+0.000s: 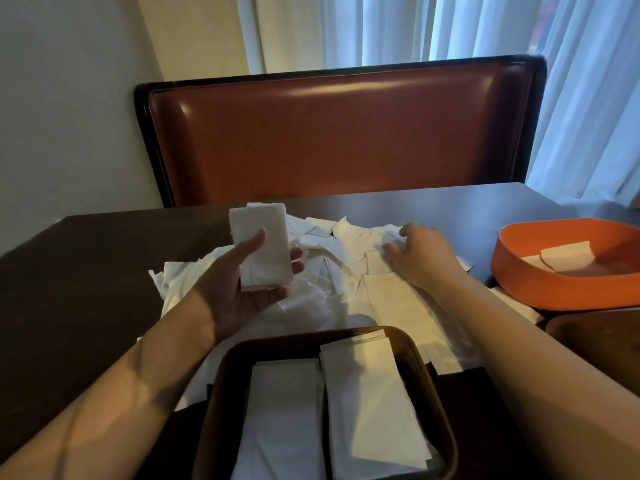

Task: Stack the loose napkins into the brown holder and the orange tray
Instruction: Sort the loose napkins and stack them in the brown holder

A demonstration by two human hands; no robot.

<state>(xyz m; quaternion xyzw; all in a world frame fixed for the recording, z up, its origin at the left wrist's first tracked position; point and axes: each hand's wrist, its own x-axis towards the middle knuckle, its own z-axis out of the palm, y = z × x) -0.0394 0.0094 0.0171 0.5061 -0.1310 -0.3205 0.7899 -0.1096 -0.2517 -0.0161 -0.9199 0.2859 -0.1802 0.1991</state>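
A dark worktop [86,271] is carrying a loose pile of white napkins [329,278] spreading across its middle. A brown holder [221,393] is sitting at the near edge, and an orange tray [540,285] is resting toward the right edge.

A heap of loose white napkins [332,268] sprawls across the middle of the dark table, folded pieces overlapping at all angles. One small folded stack of napkins [260,242] stands raised above the heap. The brown holder [322,403], a rounded rectangular tray at the near edge, contains two side-by-side piles of folded napkins. The orange tray [568,268] sits to the right, a few napkins lying flat inside
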